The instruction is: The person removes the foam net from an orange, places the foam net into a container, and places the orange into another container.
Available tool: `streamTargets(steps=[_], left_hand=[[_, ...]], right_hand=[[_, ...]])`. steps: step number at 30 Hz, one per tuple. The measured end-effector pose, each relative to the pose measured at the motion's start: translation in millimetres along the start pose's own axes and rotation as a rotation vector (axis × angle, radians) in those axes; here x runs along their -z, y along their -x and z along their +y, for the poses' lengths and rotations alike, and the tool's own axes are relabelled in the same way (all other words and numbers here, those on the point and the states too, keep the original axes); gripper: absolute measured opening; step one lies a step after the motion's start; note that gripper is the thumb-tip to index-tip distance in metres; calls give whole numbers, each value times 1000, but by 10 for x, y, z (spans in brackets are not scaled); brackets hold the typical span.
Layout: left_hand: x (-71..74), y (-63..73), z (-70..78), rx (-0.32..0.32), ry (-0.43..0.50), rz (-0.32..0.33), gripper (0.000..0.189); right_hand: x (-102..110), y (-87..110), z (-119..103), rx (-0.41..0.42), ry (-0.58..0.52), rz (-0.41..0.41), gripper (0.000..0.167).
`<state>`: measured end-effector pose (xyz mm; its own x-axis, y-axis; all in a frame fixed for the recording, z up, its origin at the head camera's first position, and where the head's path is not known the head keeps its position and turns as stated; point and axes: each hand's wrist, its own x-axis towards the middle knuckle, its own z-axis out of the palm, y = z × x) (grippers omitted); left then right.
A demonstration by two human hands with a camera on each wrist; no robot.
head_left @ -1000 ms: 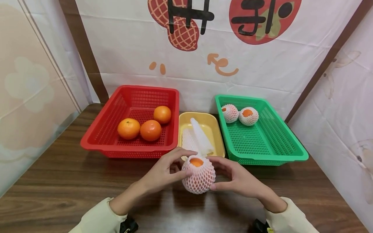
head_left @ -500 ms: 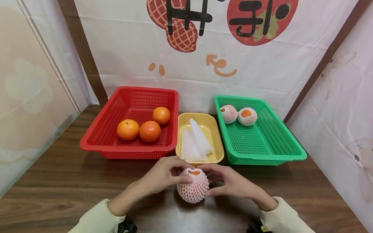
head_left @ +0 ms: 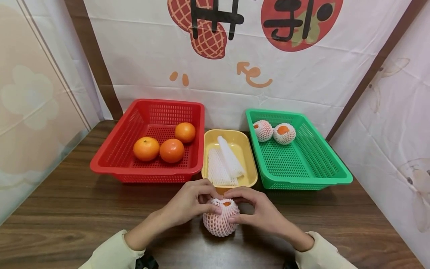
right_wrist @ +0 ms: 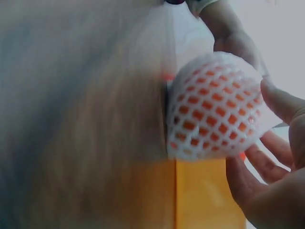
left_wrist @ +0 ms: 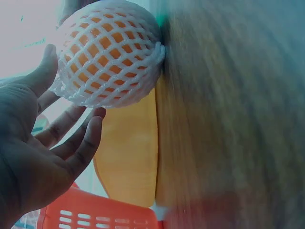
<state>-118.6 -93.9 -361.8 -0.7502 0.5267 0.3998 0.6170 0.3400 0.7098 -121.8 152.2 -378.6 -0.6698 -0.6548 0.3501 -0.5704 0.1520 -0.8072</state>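
An orange in a white foam net sleeve (head_left: 219, 224) rests on the table in front of me, between both hands. Its net gapes at the top, where some bare peel shows. My left hand (head_left: 186, 201) pinches the upper left of the net with thumb and fingers. On the other side, my right hand (head_left: 260, 209) holds the net's upper right edge, thumb in front and fingers behind. The left wrist view shows the net's mesh (left_wrist: 112, 59) spread over the fruit. In the right wrist view the sleeve (right_wrist: 214, 112) reaches down to the table.
A red basket (head_left: 147, 171) with 3 bare oranges stands back left. Behind the hands, a yellow tray (head_left: 249, 164) holds flat foam nets (head_left: 223, 164). At the back right is a green basket (head_left: 309, 181) with 2 netted oranges (head_left: 284, 133). A printed cloth hangs behind.
The netted orange has come down and slightly left, nearer to me, with both hands on it. The right thumb has moved inward over the net, and the opening at the top looks narrower.
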Motion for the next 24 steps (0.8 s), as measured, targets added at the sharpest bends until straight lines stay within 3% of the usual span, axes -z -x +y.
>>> streamTargets(steps=[5,11,21,24], left_hand=[[-14,-2,-18,-70,-23,31,18],[-12,1,-13,-108,-19,55,16],[-25,4,42,-10,-81,-43,36],[-35,11,64,17,-99,-47,38]], right_hand=[[-69,18,10,1,25,80,39],[-62,20,-4,49,80,133,24],[-17,18,-13,4,18,185,16],[-29,22,-33,-7,-3,209,16]])
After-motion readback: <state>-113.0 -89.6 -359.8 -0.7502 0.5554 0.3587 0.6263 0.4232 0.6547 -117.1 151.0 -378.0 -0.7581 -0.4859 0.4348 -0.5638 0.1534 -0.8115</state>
